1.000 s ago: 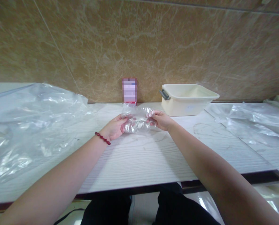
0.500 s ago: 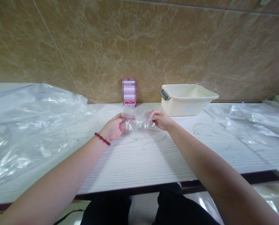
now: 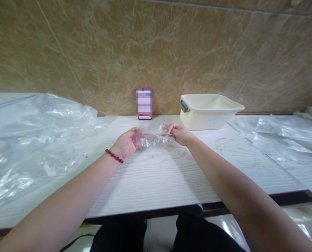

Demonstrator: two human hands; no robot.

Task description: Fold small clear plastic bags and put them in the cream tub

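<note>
Between my two hands, just above the white wood-grain table, is a small clear plastic bag with shiny creases. My left hand, below a wrist with a dark red bead bracelet, is closed on the bag's left end. The right end is pinched by my right hand, thumb against the fingers. Some fingertips are hidden behind or blurred through the plastic. I cannot make out whether anything lies inside the bag.
A phone leans upright against the brown marbled wall. Right of it stands a cream plastic bin with a grey clip handle. Large clear plastic sheeting covers the table's left side, and more clear plastic lies at the right.
The bag's upper flap, which stood up in front of the phone's lower edge, has folded down toward me. Both hands have stayed nearly in place.
</note>
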